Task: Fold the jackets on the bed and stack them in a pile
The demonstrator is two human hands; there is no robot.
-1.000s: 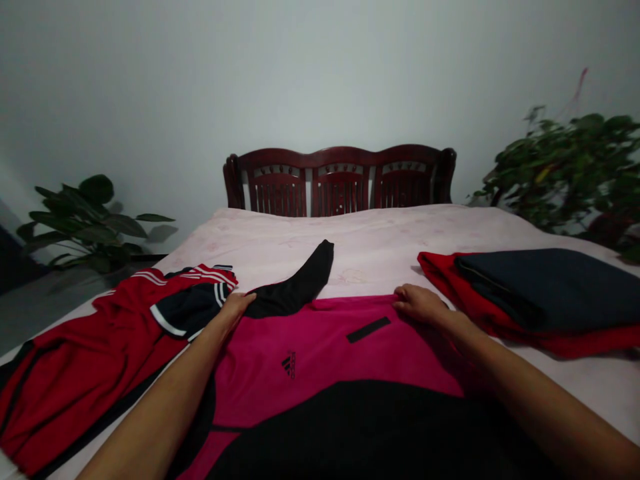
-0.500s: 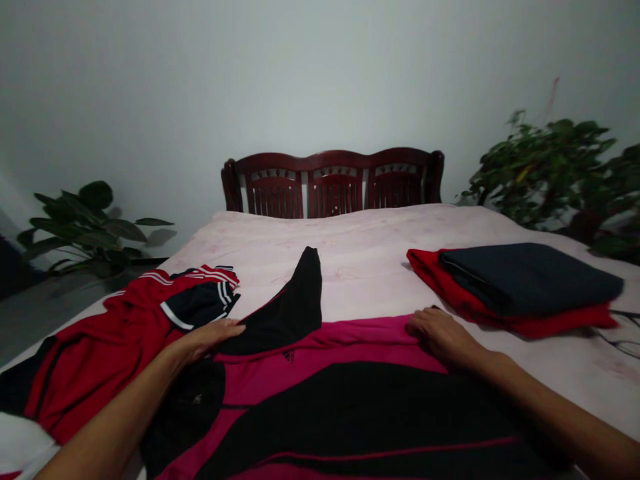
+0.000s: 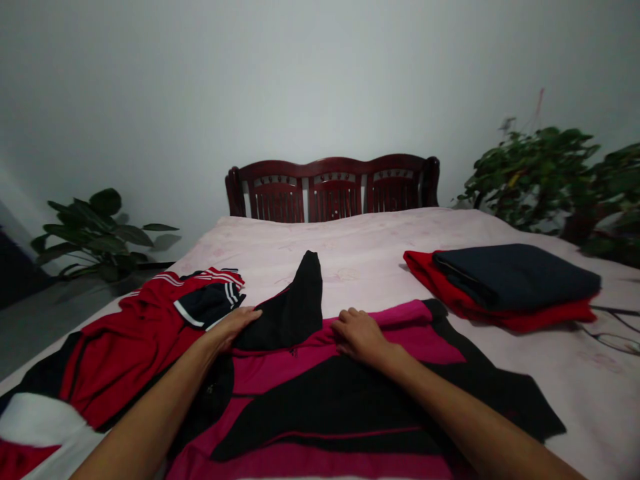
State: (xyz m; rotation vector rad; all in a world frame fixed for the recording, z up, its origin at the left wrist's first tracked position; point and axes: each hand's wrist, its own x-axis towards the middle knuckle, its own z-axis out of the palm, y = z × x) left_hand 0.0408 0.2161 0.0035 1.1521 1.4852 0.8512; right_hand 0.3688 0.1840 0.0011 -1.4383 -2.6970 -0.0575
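Observation:
A black-and-pink sports top [image 3: 320, 397] lies spread over the near part of the bed, with a small dark logo near its middle. One black tapering part of it [image 3: 300, 300] points away from me. My left hand [image 3: 239, 327] is closed on the top's edge at the base of that black part, its thumb and fingers at the cloth. Further right, my right hand [image 3: 363, 339] has its fingers curled on the pink edge near the middle; the fingertips are partly hidden. Both forearms cross over the garment.
Crumpled red and navy clothes with white stripes [image 3: 145, 347] lie at the left, with white cloth [image 3: 43, 420] nearer me. A folded navy garment [image 3: 520, 273] rests on a folded red one [image 3: 540, 319] at the right, beside eyeglasses [image 3: 615, 333]. Behind are a wooden headboard [image 3: 335, 170] and plants [image 3: 540, 177].
My right hand has moved left along the pink edge, from the far right end to near the middle. The left hand keeps its place on the top. The view has shifted slightly.

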